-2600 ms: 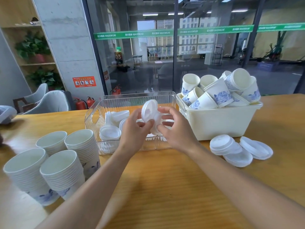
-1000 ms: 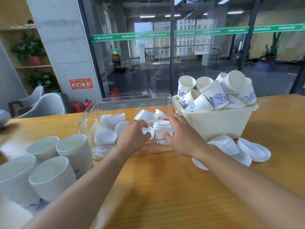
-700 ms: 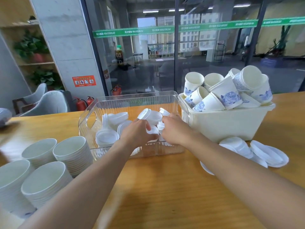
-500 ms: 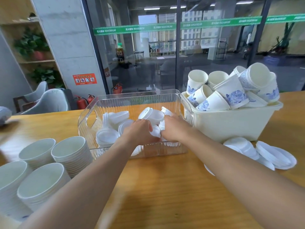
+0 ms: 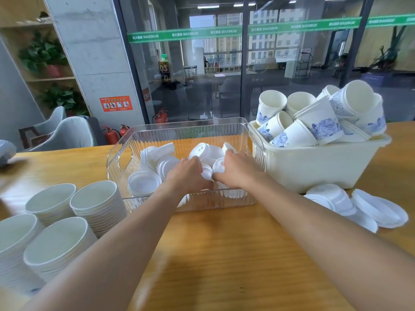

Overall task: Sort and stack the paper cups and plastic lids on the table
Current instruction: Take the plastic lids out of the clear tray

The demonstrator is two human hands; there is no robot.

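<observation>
Both your hands are down inside the clear bin (image 5: 251,198) on the tabletop (image 5: 224,254), working among the loose plastic lids (image 5: 143,182). Your left hand (image 5: 188,176) curls its fingers round a small white lid, and your right hand (image 5: 238,171) pinches another lid just beside it; the two nearly touch.

The risk, as I judge it, is that the lids are thin and nested unevenly, so a squeeze could bend one, or you may lift two stuck together and spoil the count in the stack. Your right forearm passes close by the lids lying on the tabletop (image 5: 379,212) in front of the white tub (image 5: 314,167); a careless pull back could sweep them off their pile. The paper cups (image 5: 314,122) heaped in that tub sit loosely and high, so a knock on the tub might tip one out. The stacked cups (image 5: 96,200) stand well apart to your left.

Compared with 2.6 seconds ago, your hands have dropped from holding a lid up above the bin to reaching in among the lids.
</observation>
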